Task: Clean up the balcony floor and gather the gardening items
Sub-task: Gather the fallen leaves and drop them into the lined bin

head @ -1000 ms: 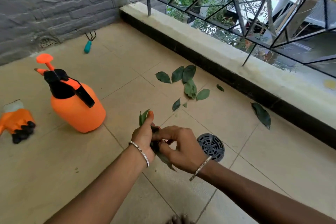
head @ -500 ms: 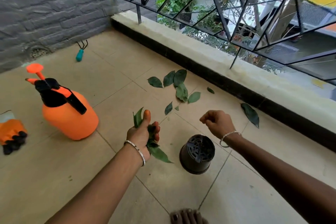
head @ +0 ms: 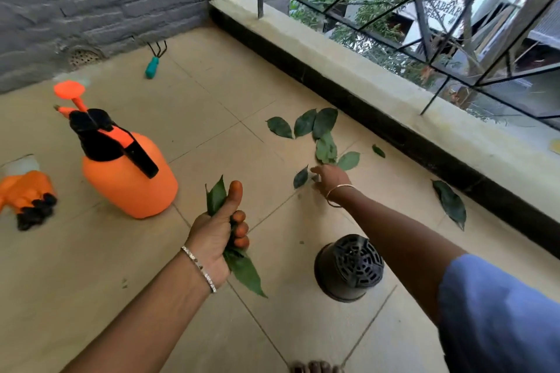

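My left hand grips a bunch of green leaves, thumb up, low in the middle of the view. My right hand reaches forward to the tiled floor, its fingers spread by a small dark leaf and a tiny leaf scrap. It holds nothing that I can see. Just beyond it lie several scattered leaves. One long leaf lies apart near the black skirting on the right.
A black plastic pot lies on its side under my right forearm. An orange pump sprayer stands at left, orange gloves beyond it. A teal-handled hand rake lies by the grey brick wall. Ledge and railing bound the right side.
My right hand left the bunch in my left hand and stretched forward to the loose leaves on the floor. The left hand kept its grip.
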`<state>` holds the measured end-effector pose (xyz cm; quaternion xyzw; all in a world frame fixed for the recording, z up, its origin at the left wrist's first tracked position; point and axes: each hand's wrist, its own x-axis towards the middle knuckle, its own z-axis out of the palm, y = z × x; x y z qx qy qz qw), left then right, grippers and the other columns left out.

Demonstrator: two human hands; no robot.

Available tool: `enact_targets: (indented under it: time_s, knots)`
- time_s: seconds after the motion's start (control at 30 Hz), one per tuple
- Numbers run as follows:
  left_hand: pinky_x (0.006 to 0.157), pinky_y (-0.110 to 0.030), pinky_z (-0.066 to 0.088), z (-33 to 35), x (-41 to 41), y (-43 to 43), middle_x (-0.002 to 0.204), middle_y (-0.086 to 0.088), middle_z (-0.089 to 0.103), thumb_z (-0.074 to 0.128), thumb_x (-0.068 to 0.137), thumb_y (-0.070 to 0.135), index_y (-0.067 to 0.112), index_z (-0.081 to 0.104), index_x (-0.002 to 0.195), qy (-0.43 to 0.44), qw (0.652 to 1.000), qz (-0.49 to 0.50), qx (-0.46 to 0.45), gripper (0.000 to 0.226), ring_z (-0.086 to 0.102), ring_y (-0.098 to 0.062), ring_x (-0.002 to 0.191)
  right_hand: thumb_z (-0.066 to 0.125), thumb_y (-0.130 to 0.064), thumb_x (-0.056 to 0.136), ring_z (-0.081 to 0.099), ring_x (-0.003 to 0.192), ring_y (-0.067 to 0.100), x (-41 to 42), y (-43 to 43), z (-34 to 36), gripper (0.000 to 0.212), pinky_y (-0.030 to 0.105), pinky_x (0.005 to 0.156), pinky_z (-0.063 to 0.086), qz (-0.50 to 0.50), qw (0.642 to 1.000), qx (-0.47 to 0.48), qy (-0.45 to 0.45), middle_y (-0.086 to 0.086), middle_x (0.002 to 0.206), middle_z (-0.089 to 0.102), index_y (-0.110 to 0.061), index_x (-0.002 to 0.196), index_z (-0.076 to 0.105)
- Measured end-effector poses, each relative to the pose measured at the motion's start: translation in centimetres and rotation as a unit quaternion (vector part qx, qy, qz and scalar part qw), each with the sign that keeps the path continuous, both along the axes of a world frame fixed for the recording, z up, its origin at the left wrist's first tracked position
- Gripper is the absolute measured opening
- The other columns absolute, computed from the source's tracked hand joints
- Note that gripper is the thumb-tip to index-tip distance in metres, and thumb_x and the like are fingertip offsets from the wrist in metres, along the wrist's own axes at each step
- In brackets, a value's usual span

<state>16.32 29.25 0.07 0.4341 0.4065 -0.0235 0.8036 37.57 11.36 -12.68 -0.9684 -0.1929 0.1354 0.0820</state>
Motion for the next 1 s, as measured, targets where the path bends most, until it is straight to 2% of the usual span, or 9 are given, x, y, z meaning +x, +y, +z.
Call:
enact_targets:
  time_s: [0.13, 0.23, 0.3, 0.43, 0.57, 0.67, 0.73, 0.9, 1.0]
  knots:
    - [0.034, -0.016, 0.026, -0.8, -0.3, 1.3, 0.048, 0.007, 0.033, 0.073, 0.074, 0.052, 0.020, 0.044, 0.066, 0.009, 1.000, 0.001, -0.019, 0.044, 0.030, -0.007, 0.036, 0.054, -0.010, 0.092, 0.066, 0.087, 0.034, -0.1, 0.3, -1.4, 0.021, 0.036, 0.074, 0.052, -0.015, 1.000, -0.013, -0.024, 0.018, 0.095, 0.069, -0.004, 0.100, 0.072]
    - [0.035, -0.016, 0.024, -1.1, -0.4, 1.9, 0.051, 0.008, 0.033, 0.068, 0.082, 0.051, 0.018, 0.063, 0.088, -0.003, 1.000, 0.007, -0.030, 0.034, 0.029, -0.006, 0.037, 0.058, -0.010, 0.091, 0.065, 0.082, 0.033, 0.0, 0.5, -1.7, 0.017, 0.038, 0.073, 0.055, -0.021, 1.000, -0.004, -0.006, 0.019, 0.091, 0.069, -0.002, 0.096, 0.071]
    - [0.035, -0.016, 0.024, -1.2, -0.4, 2.0, 0.052, 0.008, 0.033, 0.066, 0.083, 0.052, 0.018, 0.068, 0.093, -0.010, 0.999, 0.003, -0.036, 0.036, 0.028, -0.005, 0.037, 0.062, -0.013, 0.089, 0.063, 0.079, 0.029, 0.3, 0.6, -1.5, 0.014, 0.035, 0.070, 0.054, -0.026, 0.999, 0.022, 0.012, 0.014, 0.089, 0.069, -0.004, 0.094, 0.071]
    - [0.035, -0.015, 0.026, -1.4, -0.3, 1.8, 0.050, 0.007, 0.035, 0.067, 0.079, 0.056, 0.018, 0.064, 0.083, -0.004, 0.999, -0.007, -0.050, 0.039, 0.031, -0.006, 0.036, 0.058, -0.011, 0.091, 0.055, 0.076, 0.022, -0.2, 0.9, -1.5, 0.011, 0.029, 0.064, 0.041, -0.034, 0.997, 0.075, 0.002, 0.008, 0.085, 0.062, -0.006, 0.091, 0.068]
    - [0.034, -0.017, 0.028, -1.9, -0.4, 1.5, 0.051, 0.007, 0.036, 0.070, 0.074, 0.060, 0.021, 0.054, 0.070, 0.013, 0.998, -0.014, -0.058, 0.043, 0.032, -0.007, 0.037, 0.062, -0.013, 0.090, 0.063, 0.087, 0.024, -1.1, 1.6, -2.6, 0.012, 0.031, 0.073, 0.051, 0.007, 0.998, 0.066, 0.007, 0.008, 0.099, 0.068, -0.008, 0.096, 0.071]
    - [0.034, -0.018, 0.028, -2.0, -0.5, 1.6, 0.052, 0.006, 0.035, 0.070, 0.074, 0.061, 0.021, 0.051, 0.067, 0.020, 0.998, -0.015, -0.062, 0.045, 0.032, -0.008, 0.038, 0.069, -0.012, 0.084, 0.063, 0.092, 0.022, -1.5, 2.1, -3.0, 0.014, 0.029, 0.077, 0.052, 0.040, 0.997, 0.065, 0.011, 0.004, 0.107, 0.068, -0.011, 0.097, 0.073]
    - [0.034, -0.017, 0.028, -2.0, -0.6, 1.7, 0.052, 0.006, 0.034, 0.069, 0.076, 0.061, 0.022, 0.049, 0.065, 0.021, 0.998, -0.012, -0.066, 0.045, 0.031, -0.007, 0.038, 0.071, -0.015, 0.084, 0.062, 0.092, 0.024, -1.7, 2.5, -3.1, 0.015, 0.032, 0.078, 0.053, 0.059, 0.998, 0.026, 0.008, 0.006, 0.103, 0.068, -0.010, 0.098, 0.075]
    - [0.035, -0.016, 0.028, -1.8, -1.2, 2.1, 0.051, 0.007, 0.033, 0.066, 0.078, 0.061, 0.023, 0.047, 0.062, 0.018, 0.997, -0.014, -0.068, 0.046, 0.032, -0.007, 0.037, 0.068, -0.011, 0.085, 0.067, 0.078, 0.028, -2.5, 2.8, -3.9, 0.007, 0.038, 0.072, 0.057, 0.029, 0.999, 0.019, -0.026, 0.011, 0.082, 0.070, -0.008, 0.085, 0.075]
    - [0.036, -0.016, 0.028, -1.6, -1.4, 2.3, 0.051, 0.007, 0.033, 0.066, 0.078, 0.062, 0.023, 0.046, 0.061, 0.015, 0.997, -0.012, -0.070, 0.047, 0.032, -0.007, 0.037, 0.063, -0.010, 0.090, 0.064, 0.077, 0.027, -3.0, 2.8, -3.7, 0.010, 0.038, 0.072, 0.057, 0.029, 0.999, -0.008, -0.026, 0.014, 0.087, 0.068, -0.005, 0.092, 0.071]
